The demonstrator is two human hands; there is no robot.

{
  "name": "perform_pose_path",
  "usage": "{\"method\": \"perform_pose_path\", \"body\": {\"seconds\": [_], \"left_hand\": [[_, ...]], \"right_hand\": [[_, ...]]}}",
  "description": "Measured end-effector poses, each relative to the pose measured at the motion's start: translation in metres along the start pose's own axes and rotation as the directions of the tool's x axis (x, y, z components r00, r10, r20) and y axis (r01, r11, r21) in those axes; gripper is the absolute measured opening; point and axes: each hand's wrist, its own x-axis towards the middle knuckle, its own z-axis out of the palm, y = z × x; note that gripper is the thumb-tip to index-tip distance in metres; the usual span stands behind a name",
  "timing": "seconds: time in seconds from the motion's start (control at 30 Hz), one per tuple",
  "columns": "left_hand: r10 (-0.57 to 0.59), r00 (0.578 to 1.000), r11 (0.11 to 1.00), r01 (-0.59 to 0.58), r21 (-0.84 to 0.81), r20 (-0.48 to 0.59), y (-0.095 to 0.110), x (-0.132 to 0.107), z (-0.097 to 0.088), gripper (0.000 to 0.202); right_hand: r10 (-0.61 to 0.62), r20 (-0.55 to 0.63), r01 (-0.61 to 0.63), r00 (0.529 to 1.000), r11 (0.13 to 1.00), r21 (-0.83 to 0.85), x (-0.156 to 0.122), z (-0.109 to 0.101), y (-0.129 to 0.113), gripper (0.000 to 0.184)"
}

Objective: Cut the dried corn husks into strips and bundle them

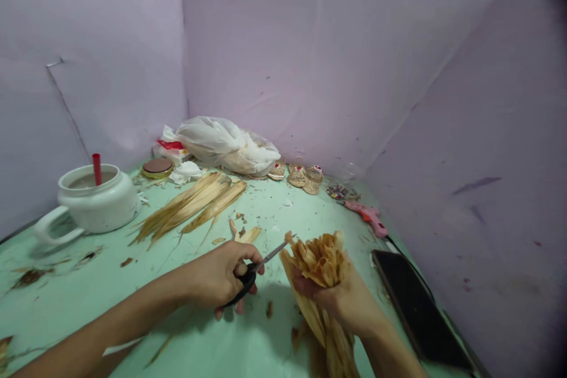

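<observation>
Black-handled scissors [248, 282] sit in my left hand [224, 274], fingers through the loops, with the blades pointing up and to the right. My right hand [343, 301] is wrapped around a bundle of dried corn husks [321, 260]. The ruffled, cut top of the bundle opens like a flower above the fist, and long husk strips [330, 336] hang down below it. The scissor tips lie close to the bundle's left edge, by a small curled bit of husk [290, 237]; whether they touch it I cannot tell.
Flat dried husks [190, 204] lie left of centre. A white pot [100, 201] with a red stick stands at the left. Behind are a plastic bag [225, 144] and small woven slippers [305, 178]. A pink glue gun [367, 217] and a black phone [419, 307] lie right.
</observation>
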Motion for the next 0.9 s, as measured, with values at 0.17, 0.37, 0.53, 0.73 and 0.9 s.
{"method": "perform_pose_path", "body": {"seconds": [0.17, 0.37, 0.53, 0.73, 0.9], "left_hand": [[0.070, 0.949, 0.988, -0.108, -0.109, -0.309, 0.012, -0.005, -0.021, 0.035], [0.232, 0.755, 0.967, -0.110, 0.231, -0.613, 0.004, -0.007, -0.051, 0.029], [0.263, 0.739, 0.863, 0.107, 0.493, -0.620, -0.007, 0.004, -0.040, 0.031], [0.237, 0.706, 0.856, 0.173, 0.486, -0.668, -0.012, 0.021, -0.023, 0.028], [0.219, 0.730, 0.968, -0.247, 0.050, -0.647, -0.001, 0.016, -0.015, 0.034]], "right_hand": [[0.019, -0.114, -0.008, 0.993, 0.995, 0.095, 0.001, -0.005, 0.003, 0.015], [0.140, -0.134, -0.042, 0.981, 0.829, 0.557, 0.005, -0.017, 0.017, 0.036], [0.200, 0.041, -0.162, 0.979, 0.636, 0.754, 0.004, -0.030, 0.015, 0.028], [0.299, 0.147, -0.295, 0.943, 0.544, 0.786, 0.006, -0.029, 0.014, 0.022], [0.441, 0.044, -0.315, 0.897, 0.563, 0.764, 0.012, -0.011, 0.021, 0.024]]}}
